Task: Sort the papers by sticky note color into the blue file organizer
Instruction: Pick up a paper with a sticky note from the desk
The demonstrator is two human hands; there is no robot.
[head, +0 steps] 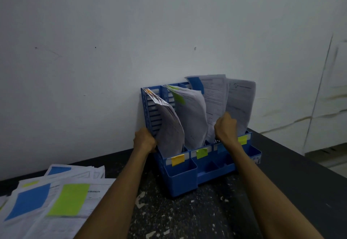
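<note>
The blue file organizer (180, 178) stands against the wall with several slots full of upright papers. Front labels carry an orange sticky note (178, 159), a green one (201, 152) and a yellow-green one (242, 140). My left hand (144, 139) grips the organizer's left side wall beside the orange-tagged papers (169, 124). My right hand (226, 127) holds the lower edge of a paper with a blue sticky note (214, 96) standing in the third slot. A loose pile of papers (56, 199) with blue and green notes lies at the lower left.
The dark speckled counter (187, 212) runs to an edge on the right, where a pale floor shows. A white wall (112, 51) stands directly behind the organizer. Small open front compartments of the organizer (212, 167) face me.
</note>
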